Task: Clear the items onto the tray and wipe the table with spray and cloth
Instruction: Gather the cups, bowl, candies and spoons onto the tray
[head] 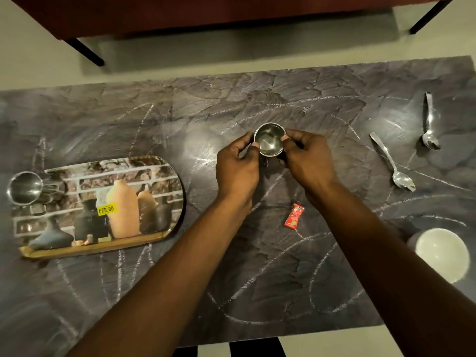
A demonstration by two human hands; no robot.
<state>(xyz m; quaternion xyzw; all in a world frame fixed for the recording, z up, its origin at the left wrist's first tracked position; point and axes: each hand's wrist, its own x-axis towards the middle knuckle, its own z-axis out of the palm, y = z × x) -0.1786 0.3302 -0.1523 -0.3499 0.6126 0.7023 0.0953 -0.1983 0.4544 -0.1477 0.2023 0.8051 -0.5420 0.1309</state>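
Left hand [237, 171]: curled round the left side of the cup [269, 141], thumb tip at the rim.
Right hand [306, 163]: curled round the right side of the same cup, thumb tip at the rim.
Cup: small, steel, upright, mouth up, held between both hands over the middle of the bench [257, 292]; whether it is lifted or resting cannot be told.
Sachet [293, 215]: red, lying flat near the right wrist.
Spoons: the near spoon [391, 161] and the far spoon [429, 122] are laid apart at the right.
Bowl [440, 253]: white, at the right near edge, partly hidden by the right forearm.
Tray [154, 176]: well to the left; a second cup [24, 188] is set at its left end.
Marks: pale chalky lines are seen across the bench.
Spray and cloth: not in view.
Risk, slip: the cup is gripped only high up on smooth steel, so it could be dropped on the way left.
Risk, knock: the second cup could be struck if the held cup is set down close to it.
Risk, sweep: the sachet or bowl could be brushed off by the right forearm as it is drawn back.
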